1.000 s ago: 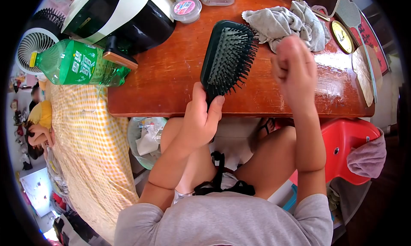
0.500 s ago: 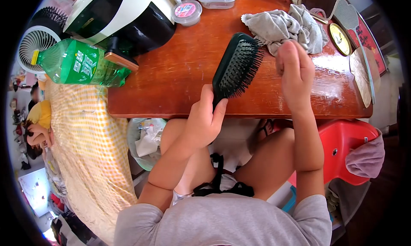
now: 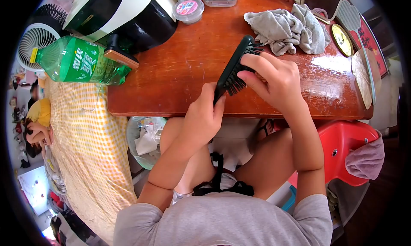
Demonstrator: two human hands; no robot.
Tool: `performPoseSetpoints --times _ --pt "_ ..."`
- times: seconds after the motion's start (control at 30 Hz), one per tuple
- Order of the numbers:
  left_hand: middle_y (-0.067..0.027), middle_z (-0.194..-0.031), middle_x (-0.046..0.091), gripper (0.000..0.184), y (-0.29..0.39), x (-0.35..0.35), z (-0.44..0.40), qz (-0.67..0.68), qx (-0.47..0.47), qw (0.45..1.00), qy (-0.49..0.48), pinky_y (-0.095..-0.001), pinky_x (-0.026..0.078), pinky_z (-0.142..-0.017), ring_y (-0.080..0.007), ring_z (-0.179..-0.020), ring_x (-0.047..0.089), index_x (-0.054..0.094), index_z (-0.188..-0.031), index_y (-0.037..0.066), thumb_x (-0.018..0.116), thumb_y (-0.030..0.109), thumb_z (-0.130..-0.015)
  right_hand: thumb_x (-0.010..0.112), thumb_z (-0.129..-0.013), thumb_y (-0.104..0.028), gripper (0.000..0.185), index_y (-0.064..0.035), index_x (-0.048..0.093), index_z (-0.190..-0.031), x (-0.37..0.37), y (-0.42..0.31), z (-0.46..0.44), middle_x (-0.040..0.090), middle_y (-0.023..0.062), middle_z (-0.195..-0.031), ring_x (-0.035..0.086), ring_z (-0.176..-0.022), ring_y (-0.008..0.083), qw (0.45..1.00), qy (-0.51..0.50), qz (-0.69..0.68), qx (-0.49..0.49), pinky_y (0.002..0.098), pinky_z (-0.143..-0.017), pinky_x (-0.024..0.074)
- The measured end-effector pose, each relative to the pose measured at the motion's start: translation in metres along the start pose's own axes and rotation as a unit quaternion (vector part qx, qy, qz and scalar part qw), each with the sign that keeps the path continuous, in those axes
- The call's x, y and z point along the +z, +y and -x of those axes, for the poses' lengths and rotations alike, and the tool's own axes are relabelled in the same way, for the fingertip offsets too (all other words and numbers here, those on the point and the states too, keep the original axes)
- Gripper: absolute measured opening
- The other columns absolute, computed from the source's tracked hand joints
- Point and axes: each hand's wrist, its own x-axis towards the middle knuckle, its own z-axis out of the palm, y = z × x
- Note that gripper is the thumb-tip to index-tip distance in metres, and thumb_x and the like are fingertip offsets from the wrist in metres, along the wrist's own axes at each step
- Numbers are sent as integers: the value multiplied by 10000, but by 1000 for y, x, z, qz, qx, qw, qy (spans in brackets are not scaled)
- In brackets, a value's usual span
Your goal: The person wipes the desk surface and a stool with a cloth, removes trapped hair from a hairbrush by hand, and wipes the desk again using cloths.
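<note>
My left hand is wrapped round the handle of a dark green hairbrush, holding it tilted over the front part of the table. Bristles on the brush face point to the right. At that side, my right hand has its thumb and bent fingers on the bristles, with some bristles between them. Any small thing caught there is too fine to make out. Beyond the brush lies a crumpled grey cloth.
A green plastic bottle lies at the left of the wooden table, near a black and white appliance. A round tub stands behind. Below are a lined bin and a red stool.
My right hand has moved left from beside the cloth onto the brush bristles. The brush has turned so that its face shows more edge-on; my left hand keeps its hold.
</note>
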Motion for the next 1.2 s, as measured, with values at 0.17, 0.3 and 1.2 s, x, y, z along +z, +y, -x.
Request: performPoseSetpoints --times 0.17,0.3,1.2 --pt "-260 -814 593 194 -2 -3 0 69 -29 997 -33 -481 456 -589 -464 -759 579 439 -1057 33 527 78 -890 733 -733 -171 236 -73 617 -913 2 -1 -2 578 52 -682 535 -507 211 1000 -14 15 -10 309 -454 423" --pt "-263 -828 590 197 -5 -3 -2 -31 17 999 10 -444 474 -600 -469 -746 577 437 -1061 23 526 74 -893 743 -721 -286 260 -120 603 -865 11 -13 1 509 9 -612 530 -484 181 999 7 26 24 289 -418 408" --pt "-230 -835 600 210 -1 -11 5 26 28 990 -136 -444 463 -590 -436 -734 585 492 -1042 32 578 84 -857 748 -691 -94 272 -54 676 -951 -59 4 -13 524 73 -730 491 -597 210 972 -167 -109 124 341 -578 431"
